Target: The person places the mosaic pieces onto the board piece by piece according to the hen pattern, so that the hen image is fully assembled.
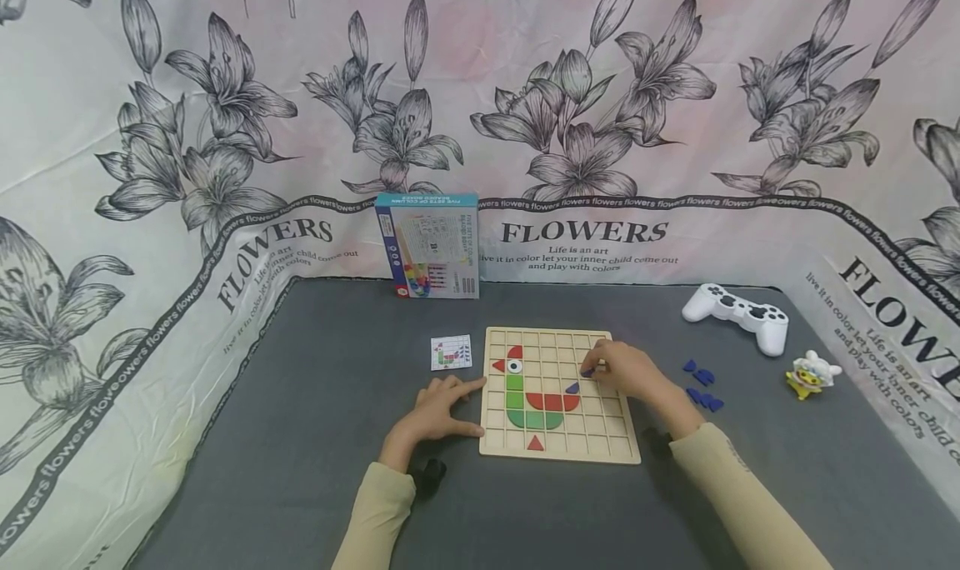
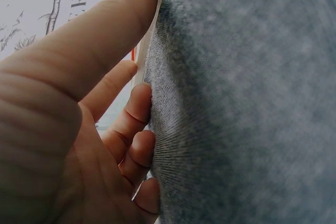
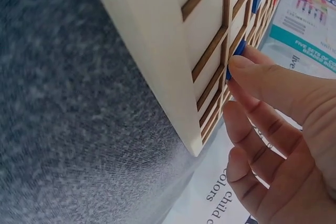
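Observation:
A wooden grid board [image 1: 600, 437] lies on the grey cloth, bearing red, green and blue pieces and a round eye piece [image 1: 514, 367]. My right hand [image 1: 622, 370] pinches a blue piece [image 3: 236, 56] between thumb and forefinger at the board's right side. Just left of it, another blue piece [image 1: 573, 388] sits in a cell above the red row [image 1: 553, 402]. On the left, my other hand [image 1: 438, 407] has thumb and forefinger spread against the board's left edge; its remaining fingers rest on the cloth, as the left wrist view shows. A pattern card [image 1: 451, 352] lies beyond that hand.
Several loose blue pieces [image 1: 703, 377] lie right of the board. Past them are a white game controller [image 1: 735, 316] and a small yellow-and-white figurine [image 1: 812, 376]. A box [image 1: 435, 249] stands against the flowered backdrop. A small black object [image 1: 431, 477] is by the left wrist.

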The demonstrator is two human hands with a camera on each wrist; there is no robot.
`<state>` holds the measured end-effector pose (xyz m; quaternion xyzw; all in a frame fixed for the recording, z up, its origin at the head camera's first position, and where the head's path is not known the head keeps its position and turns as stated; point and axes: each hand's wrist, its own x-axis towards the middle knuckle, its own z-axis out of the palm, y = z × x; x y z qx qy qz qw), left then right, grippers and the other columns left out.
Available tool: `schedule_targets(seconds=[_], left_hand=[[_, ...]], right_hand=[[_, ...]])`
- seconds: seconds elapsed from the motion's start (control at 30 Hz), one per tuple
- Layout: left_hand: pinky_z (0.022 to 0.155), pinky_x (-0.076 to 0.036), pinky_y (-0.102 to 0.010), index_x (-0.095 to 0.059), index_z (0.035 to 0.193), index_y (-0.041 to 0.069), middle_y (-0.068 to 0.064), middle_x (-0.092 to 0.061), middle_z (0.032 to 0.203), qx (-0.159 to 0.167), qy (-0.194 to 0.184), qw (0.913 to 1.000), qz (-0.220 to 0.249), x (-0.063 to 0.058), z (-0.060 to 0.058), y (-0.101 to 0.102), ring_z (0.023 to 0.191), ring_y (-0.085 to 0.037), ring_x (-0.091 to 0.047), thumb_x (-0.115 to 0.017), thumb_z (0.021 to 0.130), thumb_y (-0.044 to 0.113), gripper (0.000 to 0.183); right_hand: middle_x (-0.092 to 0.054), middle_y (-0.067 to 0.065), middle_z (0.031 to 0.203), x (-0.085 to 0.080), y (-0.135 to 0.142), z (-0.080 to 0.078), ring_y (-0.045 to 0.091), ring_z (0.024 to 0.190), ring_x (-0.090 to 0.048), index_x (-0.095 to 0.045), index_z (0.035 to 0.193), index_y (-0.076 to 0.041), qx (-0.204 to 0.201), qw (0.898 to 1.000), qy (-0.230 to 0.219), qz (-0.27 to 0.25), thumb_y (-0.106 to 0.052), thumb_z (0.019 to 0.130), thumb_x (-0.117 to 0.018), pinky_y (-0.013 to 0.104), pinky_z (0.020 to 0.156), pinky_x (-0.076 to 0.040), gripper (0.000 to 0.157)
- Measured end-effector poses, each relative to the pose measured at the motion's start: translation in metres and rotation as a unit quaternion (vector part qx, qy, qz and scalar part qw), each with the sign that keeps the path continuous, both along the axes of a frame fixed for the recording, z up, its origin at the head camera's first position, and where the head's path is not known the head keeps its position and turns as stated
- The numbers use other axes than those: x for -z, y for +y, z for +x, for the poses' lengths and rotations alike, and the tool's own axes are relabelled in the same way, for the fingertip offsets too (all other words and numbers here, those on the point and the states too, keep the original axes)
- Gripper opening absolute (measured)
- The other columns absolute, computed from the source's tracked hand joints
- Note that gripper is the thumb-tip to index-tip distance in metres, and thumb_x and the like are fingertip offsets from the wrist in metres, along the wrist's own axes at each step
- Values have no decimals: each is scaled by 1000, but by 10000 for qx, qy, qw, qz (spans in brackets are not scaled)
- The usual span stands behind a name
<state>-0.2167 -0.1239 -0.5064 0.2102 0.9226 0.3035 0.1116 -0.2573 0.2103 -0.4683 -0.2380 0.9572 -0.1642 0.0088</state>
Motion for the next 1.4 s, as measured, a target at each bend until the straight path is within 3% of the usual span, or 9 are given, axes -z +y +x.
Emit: schedule_targets(seconds=[0.33,0.63,1.03,1.4], left_hand=[[79,-26,-38,-41,141,24,2,-46,97,-5,-14,10000,-60,0,0,1,86,-15,-32,-76,72,44,79],[78,-26,-38,-42,141,23,2,-46,97,-25,-35,10000,-49,-2,2,1,85,-15,-32,-76,72,43,80],[76,-25,-37,-42,141,23,2,-46,97,-35,-30,10000,-35,-2,2,1,85,-15,-32,-76,72,43,79],[77,-25,-38,-42,140,23,2,-45,97,-41,-24,10000,6,0,2,1,86,-15,-32,-76,72,43,79]], right_hand=[[-60,6,92,-5,21,13,14,70,-51,-71,97,-12,361,9990,248,-49,-11,80,-71,32,60,-43,17],[-60,8,98,-8,65,19,29,87,-60,-71,98,-13,576,9969,532,40,-5,78,-71,44,66,-47,21],[-58,19,107,-11,115,16,40,95,-57,-69,101,-8,1135,9930,137,302,-6,79,-70,52,71,-45,22],[-61,21,103,-11,127,12,43,94,-56,-69,101,-7,1463,9878,-348,414,-7,79,-69,53,68,-44,22]])
